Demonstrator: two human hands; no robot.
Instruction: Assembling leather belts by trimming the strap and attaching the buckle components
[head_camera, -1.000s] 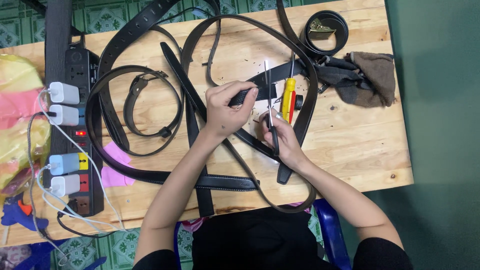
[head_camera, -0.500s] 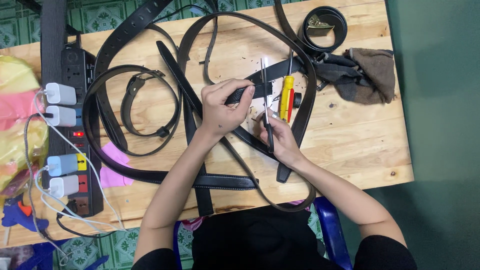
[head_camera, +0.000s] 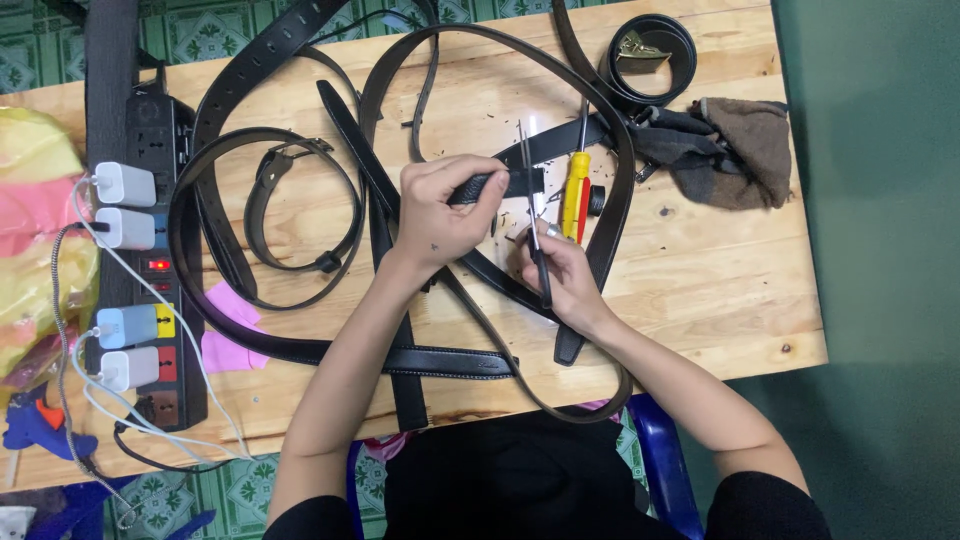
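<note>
- Gripping, left hand (head_camera: 440, 212): fingers curled tight round the end of a short black belt piece (head_camera: 500, 185), which sticks out toward the scissors and lies over the middle of the wooden table (head_camera: 700, 290).
- Right hand (head_camera: 560, 275): closed on the handles of a pair of scissors (head_camera: 530, 215); the thin blades point away from the person and meet the belt piece at its free end. Whether the blades are parted cannot be told.
- Screwdriver (head_camera: 574, 190), yellow and red handle, metal shaft: lies on the table just beside the scissors, on the side away from the left hand.
- Small black ring (head_camera: 597, 200): just beyond the screwdriver handle, on the table.
- Long black belts (head_camera: 400, 130): several, looped and crossing over the table around both hands; one runs under the left wrist toward the near table edge.
- Buckled strap loop (head_camera: 300, 210): on the table, well to the left of the left hand, inside a larger belt loop.
- Coiled belt with metal buckle (head_camera: 650, 50): far right corner of the table.
- Dark brown cloth (head_camera: 740, 150): crumpled, on the table beside the coiled belt.
- Black power strip (head_camera: 150, 270): along the left end of the table, with white chargers plugged in and a red light on.
- Pink paper scraps (head_camera: 228, 350): on the table between the power strip and the belts.
- Yellow and pink bag (head_camera: 30, 230): off the left end of the table.
</note>
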